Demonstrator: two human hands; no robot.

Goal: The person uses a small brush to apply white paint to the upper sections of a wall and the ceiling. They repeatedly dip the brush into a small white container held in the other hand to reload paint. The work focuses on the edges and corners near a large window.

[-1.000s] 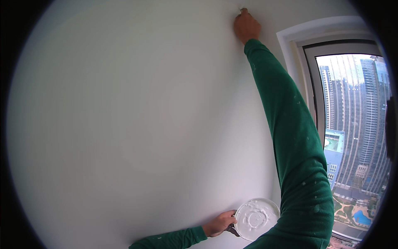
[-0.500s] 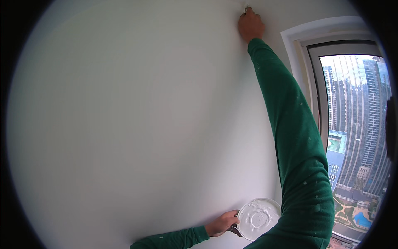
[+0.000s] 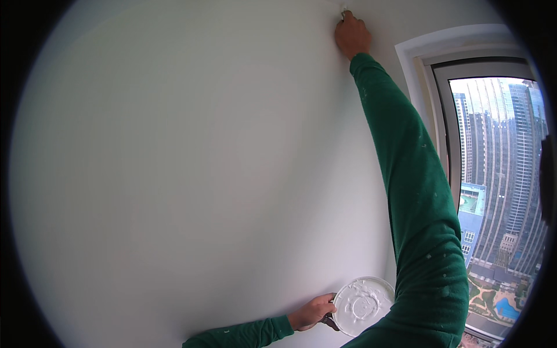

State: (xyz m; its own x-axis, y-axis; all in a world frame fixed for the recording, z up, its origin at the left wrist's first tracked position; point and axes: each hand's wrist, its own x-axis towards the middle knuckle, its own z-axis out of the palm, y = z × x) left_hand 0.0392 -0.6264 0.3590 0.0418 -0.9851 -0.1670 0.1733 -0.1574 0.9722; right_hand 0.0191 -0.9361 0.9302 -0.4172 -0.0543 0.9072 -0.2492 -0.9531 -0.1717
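My right hand [image 3: 351,33] is stretched high up the white wall [image 3: 191,174], left of the window [image 3: 493,191], fingers closed on a small tool whose tip touches the wall. Well below it, my left hand [image 3: 312,312] grips a round white plate [image 3: 364,298] smeared with filler, near the window's lower corner.

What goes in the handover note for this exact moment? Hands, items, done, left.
Right hand: raised high on the white wall, gripping a small tool, only its pale tip visible, pressed to the wall.
Left hand: low, holding a round white plate smeared with white paste, by a dark handle underneath.
Window lies to the right.
Done: wall looks smooth and evenly white where visible.
Left: the spot under the tool, apparently; paste remains on the plate.
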